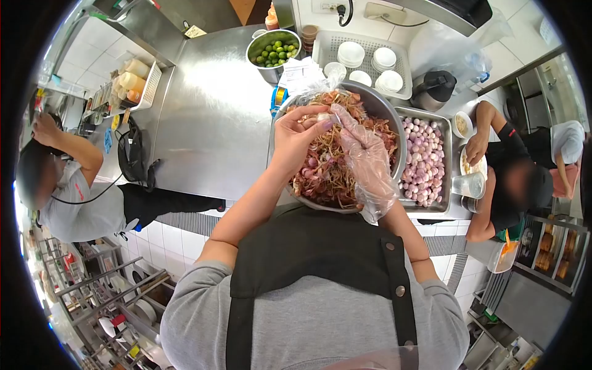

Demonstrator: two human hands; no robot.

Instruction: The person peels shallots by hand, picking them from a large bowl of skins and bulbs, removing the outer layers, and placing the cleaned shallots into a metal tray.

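Both my hands are over a large metal bowl (401, 132) heaped with unpeeled shallots (305, 166), dry roots and papery skins. My bare left hand (296, 137) is closed in a pinch on a small pale shallot (323, 116). My right hand (367, 151), in a loose clear plastic glove, meets it with thumb and fingers pressed together at the same shallot. What the right fingertips grip is partly hidden. Against the bowl's right side stands a metal tray (448, 169) of peeled purple-white shallots (424, 157).
Behind the bowl are a pot of green limes (274, 54), a basket (404, 52) of white bowls and a dark jug (433, 89). A co-worker (515, 166) handles food at right; another person (80, 191) stands left beside a black bag (131, 151).
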